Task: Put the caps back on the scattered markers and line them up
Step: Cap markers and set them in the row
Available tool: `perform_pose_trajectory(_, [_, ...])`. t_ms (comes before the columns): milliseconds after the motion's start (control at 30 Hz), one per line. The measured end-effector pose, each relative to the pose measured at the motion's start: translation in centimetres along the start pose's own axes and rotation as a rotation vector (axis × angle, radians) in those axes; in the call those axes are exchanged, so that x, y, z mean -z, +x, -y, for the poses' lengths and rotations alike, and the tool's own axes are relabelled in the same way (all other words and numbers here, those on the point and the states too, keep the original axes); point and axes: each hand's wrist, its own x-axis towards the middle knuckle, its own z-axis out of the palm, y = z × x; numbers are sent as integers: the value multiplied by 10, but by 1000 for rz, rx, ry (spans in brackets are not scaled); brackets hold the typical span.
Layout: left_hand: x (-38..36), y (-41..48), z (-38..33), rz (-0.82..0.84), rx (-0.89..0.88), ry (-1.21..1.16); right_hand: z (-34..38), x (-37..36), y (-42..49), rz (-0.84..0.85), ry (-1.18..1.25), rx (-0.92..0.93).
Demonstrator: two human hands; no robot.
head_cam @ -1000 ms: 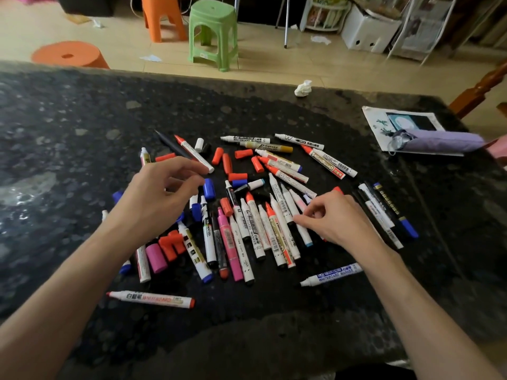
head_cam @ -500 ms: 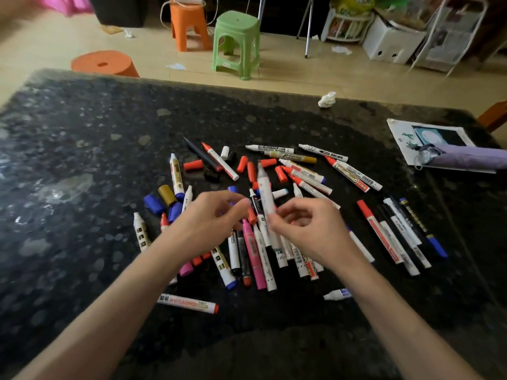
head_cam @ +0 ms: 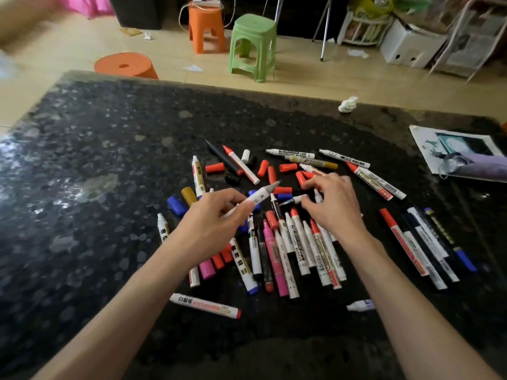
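Dozens of markers [head_cam: 277, 242] and loose caps lie scattered across the middle of the dark stone table [head_cam: 109, 160]. My left hand [head_cam: 211, 223] pinches a white marker [head_cam: 258, 197] between thumb and fingertips, lifted clear of the pile, its uncapped tip pointing up and to the right. My right hand [head_cam: 333, 207] hovers palm-down over the pile with fingers curled and loosely spread; whether its fingertips grip anything I cannot tell (they are turned away from the camera). Just beyond those fingertips lie several red caps [head_cam: 288, 167], and blue caps [head_cam: 175, 205] sit left of my left hand beside a gold cap [head_cam: 188, 195]. A pink marker [head_cam: 274, 259] lies among the white-barrelled ones below my hands. To the right, well apart from the pile, a few markers lie roughly parallel, among them a red-capped marker [head_cam: 403, 241]. One marker with red lettering [head_cam: 204, 305] lies alone near the table's front edge. A crumpled tissue [head_cam: 348, 104] rests at the far edge.
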Motion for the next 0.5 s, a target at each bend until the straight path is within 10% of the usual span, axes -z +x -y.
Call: perform_pose_trajectory(500, [11, 1, 9, -16, -29, -10, -3, 9, 1, 9, 7, 7])
